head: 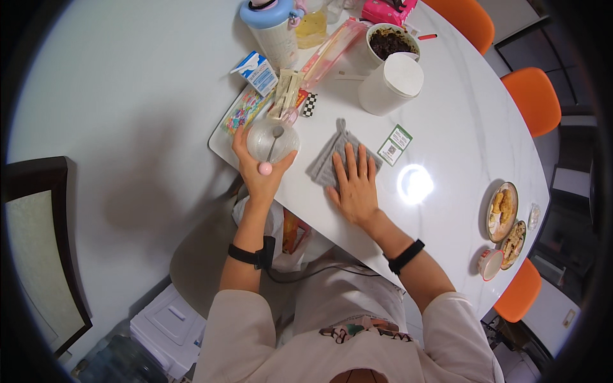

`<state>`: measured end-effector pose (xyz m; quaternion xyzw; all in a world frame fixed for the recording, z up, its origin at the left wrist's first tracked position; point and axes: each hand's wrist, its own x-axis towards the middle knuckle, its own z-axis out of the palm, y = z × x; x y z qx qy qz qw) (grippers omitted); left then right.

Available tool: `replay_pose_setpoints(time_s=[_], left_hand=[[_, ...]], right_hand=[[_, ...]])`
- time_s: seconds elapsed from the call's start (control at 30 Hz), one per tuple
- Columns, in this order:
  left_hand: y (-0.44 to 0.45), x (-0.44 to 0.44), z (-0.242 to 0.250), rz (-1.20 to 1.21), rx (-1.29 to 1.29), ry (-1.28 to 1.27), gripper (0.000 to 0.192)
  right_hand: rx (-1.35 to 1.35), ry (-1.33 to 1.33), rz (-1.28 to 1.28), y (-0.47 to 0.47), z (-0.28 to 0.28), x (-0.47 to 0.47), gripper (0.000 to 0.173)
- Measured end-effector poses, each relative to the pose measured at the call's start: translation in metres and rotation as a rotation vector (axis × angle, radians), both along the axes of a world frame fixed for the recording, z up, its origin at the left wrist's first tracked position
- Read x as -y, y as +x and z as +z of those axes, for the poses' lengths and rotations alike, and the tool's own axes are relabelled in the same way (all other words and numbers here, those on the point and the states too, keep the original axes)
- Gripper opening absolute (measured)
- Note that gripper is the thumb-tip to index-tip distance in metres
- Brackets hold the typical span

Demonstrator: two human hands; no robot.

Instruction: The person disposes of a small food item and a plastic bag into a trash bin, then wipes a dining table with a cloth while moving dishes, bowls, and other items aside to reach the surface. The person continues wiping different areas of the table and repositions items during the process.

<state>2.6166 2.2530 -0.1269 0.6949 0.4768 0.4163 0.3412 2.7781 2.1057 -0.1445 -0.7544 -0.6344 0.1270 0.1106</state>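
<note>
My left hand grips a translucent bowl near the table's left corner, thumb and fingers around its near side. A metal spoon leans inside it, and a pink ball shows at the spoon's near end. My right hand lies flat, fingers spread, on a folded grey cloth that rests on the white marbled table. The cloth's hanging loop points away from me. Just right of the cloth lies a green-and-white printed card.
Beyond my hands stand a white lidded canister, a bowl of dark food, a blue-lidded tumbler and a small carton. Plates of food and a small cup sit at the right edge. Orange chairs line the far side.
</note>
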Motion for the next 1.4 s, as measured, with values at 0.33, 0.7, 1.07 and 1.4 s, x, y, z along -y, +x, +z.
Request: replay_pose_setpoints(time_s=[0.33, 0.7, 1.07, 1.4], left_hand=[[-0.010, 0.001, 0.027, -0.002, 0.109, -0.115, 0.109], [0.040, 0.046, 0.078, -0.131, 0.106, -0.028, 0.111], [0.113, 0.195, 0.179, -0.610, 0.153, 0.102, 0.114], [0.151, 0.294, 0.245, -0.764, 0.304, 0.179, 0.114]], right_hand=[[0.136, 0.222, -0.082, 0.043, -0.040, -0.133, 0.059], [-1.419, 0.119, -0.468, 0.017, 0.016, 0.029, 0.046], [-2.360, 0.566, -0.699, 0.041, 0.185, 0.147, 0.063], [-2.654, 0.567, -0.488, 0.073, 0.250, 0.246, 0.056]])
